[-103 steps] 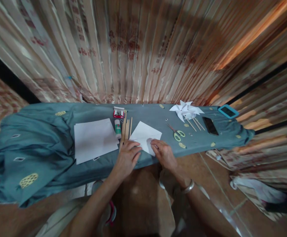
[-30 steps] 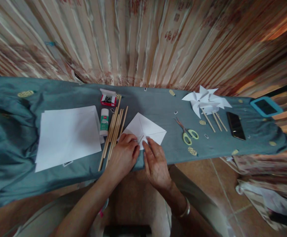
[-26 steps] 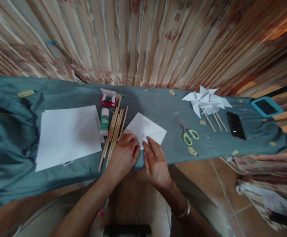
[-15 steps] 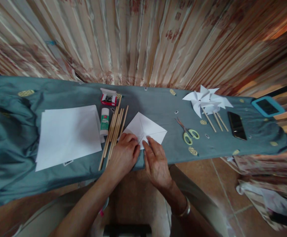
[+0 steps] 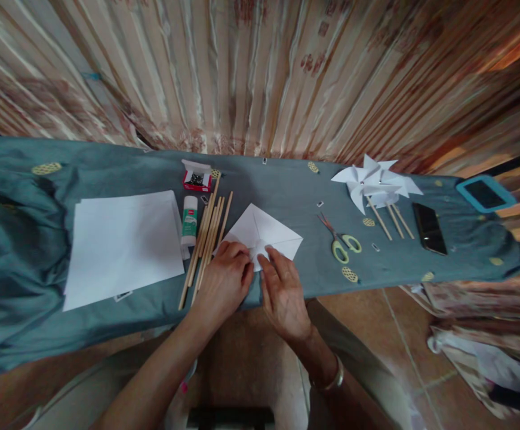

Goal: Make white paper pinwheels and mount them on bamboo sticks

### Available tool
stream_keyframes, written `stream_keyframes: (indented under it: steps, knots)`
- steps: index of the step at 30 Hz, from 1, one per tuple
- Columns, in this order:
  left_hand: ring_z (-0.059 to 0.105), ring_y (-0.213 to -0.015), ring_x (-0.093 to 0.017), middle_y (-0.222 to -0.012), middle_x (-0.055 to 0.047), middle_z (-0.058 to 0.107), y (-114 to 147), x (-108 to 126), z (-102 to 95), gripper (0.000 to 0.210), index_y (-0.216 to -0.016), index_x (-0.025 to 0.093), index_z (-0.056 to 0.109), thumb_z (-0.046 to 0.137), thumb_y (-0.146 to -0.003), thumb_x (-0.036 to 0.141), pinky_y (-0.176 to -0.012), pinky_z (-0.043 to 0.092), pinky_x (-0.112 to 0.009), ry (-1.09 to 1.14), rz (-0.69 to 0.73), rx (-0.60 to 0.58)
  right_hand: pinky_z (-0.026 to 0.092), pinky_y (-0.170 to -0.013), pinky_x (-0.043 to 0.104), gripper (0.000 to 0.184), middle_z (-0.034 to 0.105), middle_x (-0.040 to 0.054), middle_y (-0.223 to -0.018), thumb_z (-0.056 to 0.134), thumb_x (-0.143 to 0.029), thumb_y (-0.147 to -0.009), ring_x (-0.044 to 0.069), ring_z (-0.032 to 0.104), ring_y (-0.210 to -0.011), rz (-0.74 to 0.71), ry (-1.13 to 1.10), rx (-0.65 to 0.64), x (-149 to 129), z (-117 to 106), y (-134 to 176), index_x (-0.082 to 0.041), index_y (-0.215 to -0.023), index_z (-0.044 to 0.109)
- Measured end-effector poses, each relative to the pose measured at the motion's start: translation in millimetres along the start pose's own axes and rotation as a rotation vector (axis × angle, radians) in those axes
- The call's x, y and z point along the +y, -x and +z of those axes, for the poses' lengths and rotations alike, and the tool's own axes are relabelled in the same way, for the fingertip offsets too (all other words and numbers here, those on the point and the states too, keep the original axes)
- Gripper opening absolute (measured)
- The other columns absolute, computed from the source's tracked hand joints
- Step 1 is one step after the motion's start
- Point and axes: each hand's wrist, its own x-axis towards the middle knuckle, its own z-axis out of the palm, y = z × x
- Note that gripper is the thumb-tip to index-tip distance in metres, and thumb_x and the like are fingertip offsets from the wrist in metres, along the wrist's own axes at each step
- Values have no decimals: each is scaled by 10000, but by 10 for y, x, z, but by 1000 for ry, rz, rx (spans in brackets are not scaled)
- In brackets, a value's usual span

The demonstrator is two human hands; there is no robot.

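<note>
A white paper square point(image 5: 277, 233) with diagonal creases or cuts lies cornerwise in front of me. My left hand point(image 5: 229, 272) is curled over its near left side, fingers closed on the paper. My right hand point(image 5: 283, 292) has its fingers bent and its fingertips at the paper near the middle, where a small part looks raised. The hands partly hide the near corner. Several wooden sticks point(image 5: 215, 221) lie just left of the paper, some passing behind my left hand.
To the left are a glue stick point(image 5: 190, 220), a red box of small dark pins point(image 5: 197, 178) and white sheets point(image 5: 123, 245). Rightward lie scissors point(image 5: 338, 239), paper pinwheels on sticks point(image 5: 367, 179), a phone point(image 5: 428, 228) and a blue-framed device point(image 5: 486, 193). A curtain point(image 5: 260, 77) hangs behind.
A small part near the paper's middle, by my fingertips, looks slightly more raised. My hands have hardly moved, and everything else lies as before.
</note>
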Motion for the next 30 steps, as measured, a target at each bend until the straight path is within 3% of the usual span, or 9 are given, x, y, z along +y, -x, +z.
stream_keyframes:
  steps: [13, 18, 23, 30]
  knots:
    - [568, -901, -226, -897, -69, 630, 3, -4, 12, 127, -752, 158, 636, 547, -831, 113, -820, 532, -392, 8, -16, -3, 446, -987, 512, 367, 526, 190, -1285, 391, -108, -910, 297, 480, -1182, 25, -6, 3, 6, -18, -90, -111, -1242, 549]
    - [567, -903, -234, -892, -78, 631, -4, -2, 10, 133, -741, 149, 636, 545, -828, 109, -814, 530, -396, 15, -25, -13, 441, -983, 515, 391, 501, 179, -1306, 397, -100, -899, 298, 474, -1168, 50, 0, -13, 7, -2, -135, -130, -1262, 539]
    - [564, -894, -230, -886, -68, 633, -7, -1, 5, 133, -735, 160, 639, 553, -826, 115, -803, 531, -390, -5, -22, -17, 424, -992, 506, 382, 494, 223, -1295, 382, -98, -899, 307, 449, -1168, 55, 15, -24, 3, 19, -165, -60, -1239, 551]
    - [564, -910, -233, -903, -79, 638, -10, 5, 3, 121, -758, 136, 656, 559, -824, 107, -829, 528, -393, 1, -41, -37, 431, -981, 491, 388, 475, 200, -1327, 380, -101, -898, 299, 456, -1182, 101, 13, -33, 2, 19, -206, -96, -1248, 549]
